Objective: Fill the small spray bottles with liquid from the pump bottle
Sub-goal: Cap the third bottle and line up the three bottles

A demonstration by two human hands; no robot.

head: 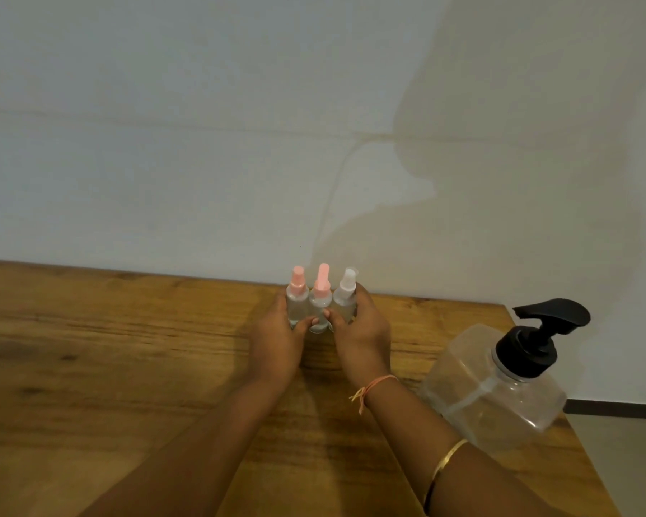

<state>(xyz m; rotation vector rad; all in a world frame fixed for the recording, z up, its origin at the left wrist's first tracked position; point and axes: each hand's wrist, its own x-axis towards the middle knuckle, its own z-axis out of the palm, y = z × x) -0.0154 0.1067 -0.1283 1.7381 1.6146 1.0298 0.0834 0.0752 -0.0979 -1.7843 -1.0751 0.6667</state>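
Three small clear spray bottles stand side by side near the far edge of the wooden table (109, 367). The left bottle (297, 298) and the middle bottle (320, 296) have pink spray tops; the right bottle (345, 296) has a clear top. My left hand (276, 339) curls round the left bottle, thumb on its front. My right hand (362, 332) curls round the right bottle, fingers behind it, thumb on its front. The middle bottle stands squeezed between the two. A large clear pump bottle (493, 389) with a black pump head (537, 337) stands at the right, apart from both hands.
A plain white wall (202, 143) rises directly behind the table's far edge. The table's right edge runs just past the pump bottle, with grey floor (627, 464) beyond. Bare wood spreads to the left and front.
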